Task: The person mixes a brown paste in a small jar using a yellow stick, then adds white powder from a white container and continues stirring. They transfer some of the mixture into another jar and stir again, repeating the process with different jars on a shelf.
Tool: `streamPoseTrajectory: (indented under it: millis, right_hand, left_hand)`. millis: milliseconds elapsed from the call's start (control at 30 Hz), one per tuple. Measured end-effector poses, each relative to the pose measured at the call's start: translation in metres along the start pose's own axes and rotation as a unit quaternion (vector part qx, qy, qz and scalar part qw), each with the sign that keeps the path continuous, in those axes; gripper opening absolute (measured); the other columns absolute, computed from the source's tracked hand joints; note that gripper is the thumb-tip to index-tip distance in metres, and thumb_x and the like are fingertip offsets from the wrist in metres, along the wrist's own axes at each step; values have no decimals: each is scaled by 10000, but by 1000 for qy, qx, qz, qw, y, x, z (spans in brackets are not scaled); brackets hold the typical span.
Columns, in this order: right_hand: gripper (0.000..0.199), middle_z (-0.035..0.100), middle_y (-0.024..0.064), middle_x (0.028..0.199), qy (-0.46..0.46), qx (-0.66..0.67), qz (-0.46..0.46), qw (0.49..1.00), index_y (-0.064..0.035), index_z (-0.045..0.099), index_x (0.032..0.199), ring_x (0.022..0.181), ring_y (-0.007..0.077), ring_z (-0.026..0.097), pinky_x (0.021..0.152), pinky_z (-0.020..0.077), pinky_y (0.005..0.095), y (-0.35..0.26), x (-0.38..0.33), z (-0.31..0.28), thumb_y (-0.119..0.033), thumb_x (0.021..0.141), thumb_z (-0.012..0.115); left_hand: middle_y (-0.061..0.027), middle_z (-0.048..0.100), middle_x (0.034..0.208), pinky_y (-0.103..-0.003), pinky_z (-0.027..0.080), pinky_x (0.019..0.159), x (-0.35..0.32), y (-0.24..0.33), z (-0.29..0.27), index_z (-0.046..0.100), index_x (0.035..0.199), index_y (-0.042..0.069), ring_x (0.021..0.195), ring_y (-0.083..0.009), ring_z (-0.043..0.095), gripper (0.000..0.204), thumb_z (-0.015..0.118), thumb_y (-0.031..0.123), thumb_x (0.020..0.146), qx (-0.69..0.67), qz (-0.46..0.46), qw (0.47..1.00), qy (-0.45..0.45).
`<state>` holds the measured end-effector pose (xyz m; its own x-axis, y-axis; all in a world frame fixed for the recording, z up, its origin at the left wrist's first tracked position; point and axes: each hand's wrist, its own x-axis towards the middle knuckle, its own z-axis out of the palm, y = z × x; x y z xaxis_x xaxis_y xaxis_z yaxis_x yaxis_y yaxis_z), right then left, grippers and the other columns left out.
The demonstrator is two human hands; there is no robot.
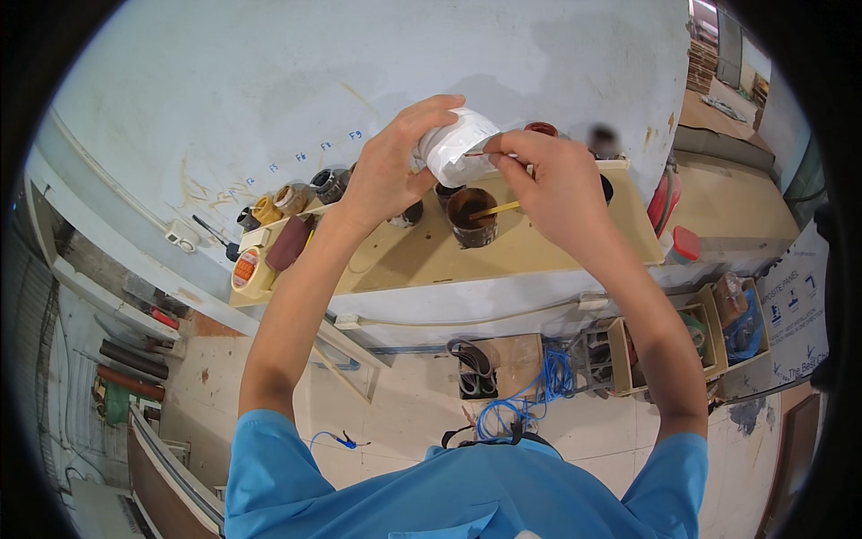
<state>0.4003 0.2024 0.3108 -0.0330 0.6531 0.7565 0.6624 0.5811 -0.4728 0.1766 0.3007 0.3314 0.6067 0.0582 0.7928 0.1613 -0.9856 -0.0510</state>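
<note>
My left hand [395,153] is closed around a rounded white container [453,148], held tilted above the shelf near the wall. My right hand [561,184] comes in from the other side, its thumb and forefinger pinching a thin stick [486,154] with reddish-brown on it against the container's face. What kind of stick it is, I cannot make out. Below them stands an open jar of brown paint [472,225]. A yellow stick [496,210] leans out of this jar and runs up toward my right hand's heel. Smaller dark jars stand beside it, partly hidden.
The cream shelf [557,244] carries stained jars [329,186] at the left, a yellow-white bottle [252,271] and a maroon object [289,242]. A red-lidded tub [684,243] stands at the right. Below are a coiled blue hose [530,395] and open boxes [709,337].
</note>
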Motion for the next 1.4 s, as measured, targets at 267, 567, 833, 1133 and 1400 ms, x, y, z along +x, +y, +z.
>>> streamPoseTrajectory:
  millis: [267,567,833,1133,1400]
  right_hand:
    - [138,775,130,857,-55,28,53,997,-70,798,1060,717,334,717,650,540,435,-3,-2,-8,-152,973,728]
    - [141,746,119,903,31,-9,-51,998,-58,791,1113,699,274,673,671,525,366,7,-7,0,-114,1006,719]
    - [82,705,74,832,56,-82,-115,988,-115,784,1019,749,316,703,638,547,427,6,-12,-1,-131,958,732]
    - [180,681,39,853,77,-147,-166,972,-114,755,1053,739,259,712,610,566,376,2,-27,-1,-78,876,752]
    - [255,665,35,852,85,-177,-176,965,-92,734,1083,719,228,718,569,569,356,2,-38,6,-44,832,747]
  left_hand:
    - [-145,646,1523,-445,563,1113,-4,-6,1,498,1388,152,1398,-366,626,780,911,-42,755,11,9,1000,-7]
    - [-98,640,1529,-422,607,1043,-5,-7,1,525,1401,151,1351,-361,653,775,808,-136,739,19,25,999,6]
    - [-75,660,1517,-413,601,1017,-2,-9,-2,521,1400,169,1304,-336,676,793,794,-140,722,57,60,996,-17]
    - [-36,659,1523,-399,591,956,-1,-6,-7,555,1403,184,1163,-315,706,779,730,-162,727,99,74,991,-52]
    - [-16,652,1533,-401,587,980,5,-6,-9,575,1404,187,1178,-299,703,771,725,-161,733,98,101,988,-66]
